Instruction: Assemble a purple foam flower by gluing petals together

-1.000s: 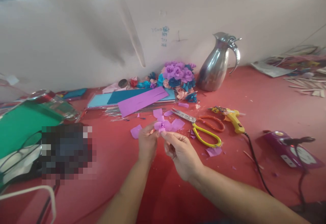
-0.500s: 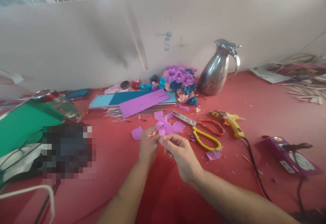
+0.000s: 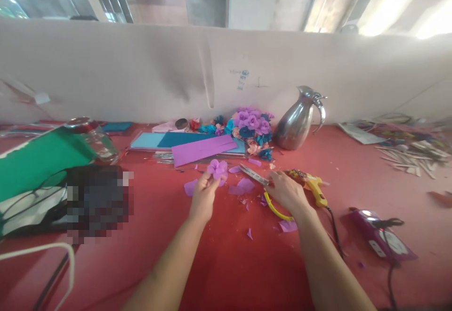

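A purple paper flower (image 3: 217, 168) is pinched in the fingers of my left hand (image 3: 205, 195), above the red table. My right hand (image 3: 287, 191) lies over the pliers (image 3: 254, 175), covering the pivot and the red handle; the yellow handle (image 3: 277, 207) shows below it. Whether the fingers grip the pliers is hidden. Loose purple petals (image 3: 243, 186) lie between my hands. Just right of my right hand is a yellow glue gun (image 3: 317, 191).
Behind stand a bunch of paper flowers (image 3: 251, 121) and a metal jug (image 3: 295, 120). Paper sheets (image 3: 201, 150) lie at the back. A purple power box (image 3: 381, 235) is at the right, a black bag (image 3: 95, 198) and glass jar (image 3: 100, 143) at the left.
My right hand has left the flower and moved right onto the pliers. My left hand still holds the flower, now slightly further left. The view has tilted upward.
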`<act>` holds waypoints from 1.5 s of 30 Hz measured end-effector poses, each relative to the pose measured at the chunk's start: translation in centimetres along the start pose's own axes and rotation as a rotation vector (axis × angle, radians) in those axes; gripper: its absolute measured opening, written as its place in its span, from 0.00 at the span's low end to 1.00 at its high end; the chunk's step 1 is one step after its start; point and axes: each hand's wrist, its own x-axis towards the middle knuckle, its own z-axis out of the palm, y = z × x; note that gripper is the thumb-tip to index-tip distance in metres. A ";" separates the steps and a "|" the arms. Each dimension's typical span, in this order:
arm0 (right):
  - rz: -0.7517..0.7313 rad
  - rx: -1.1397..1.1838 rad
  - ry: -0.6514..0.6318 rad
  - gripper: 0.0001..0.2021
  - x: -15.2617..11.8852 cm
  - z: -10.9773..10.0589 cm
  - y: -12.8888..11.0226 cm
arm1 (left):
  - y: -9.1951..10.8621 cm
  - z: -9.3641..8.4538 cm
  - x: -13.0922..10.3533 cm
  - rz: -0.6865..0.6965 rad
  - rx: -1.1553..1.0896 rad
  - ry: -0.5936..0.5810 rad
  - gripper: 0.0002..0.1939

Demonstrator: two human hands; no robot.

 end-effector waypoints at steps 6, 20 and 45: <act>0.022 -0.027 0.015 0.14 0.5 1.1 0.2 | 0.2 -0.5 0.9 0.031 -0.183 0.005 0.10; -0.364 0.110 0.096 0.13 -0.7 3.5 -3.7 | 1.1 -0.7 1.3 0.062 -0.090 0.125 0.08; -0.223 1.116 -0.028 0.17 -1.5 4.5 -5.1 | 0.1 0.1 -0.1 0.029 0.244 -0.126 0.07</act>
